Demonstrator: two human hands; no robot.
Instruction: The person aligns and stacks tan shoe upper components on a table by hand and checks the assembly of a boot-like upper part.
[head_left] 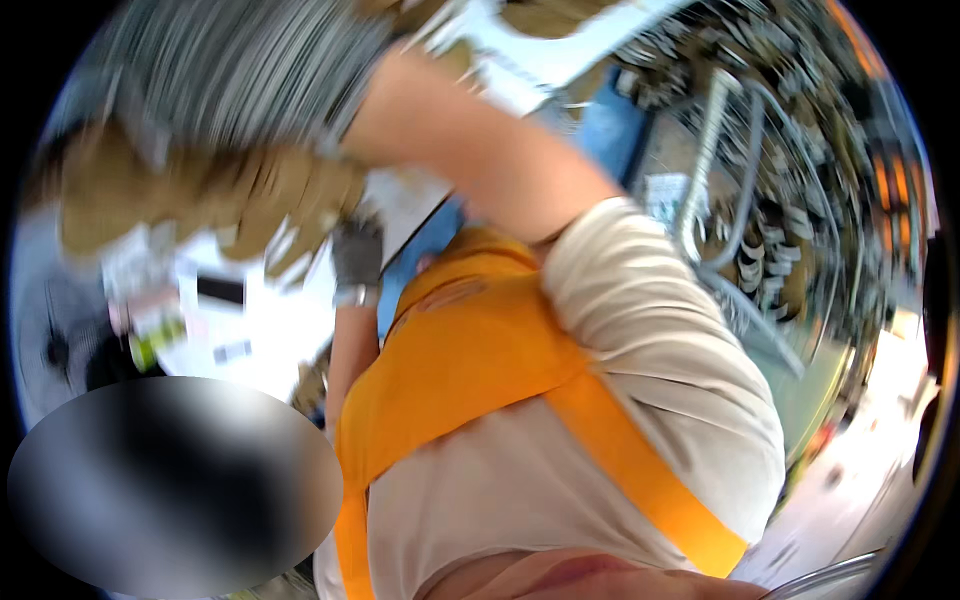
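My right hand (235,75) reaches across the upper left on a bent arm. A grey glove or knit cover on it is heavily smeared by motion, so its fingers cannot be made out. Just below it, a row of tan, flat-looking pieces (200,195) is blurred too; whether the hand holds any of them is unclear. My left hand (358,255), in a dark grey glove with a pale band at the wrist, is over the white table (290,330) beside the tan pieces. Its fingers are too blurred to read.
A dark rectangle (220,290) and a yellow-green item (158,343) lie on the table. Another person (175,490) is close at lower left, masked by blur. Right of me stands a metal tube frame (745,190) near many piled brown and pale pieces (790,250).
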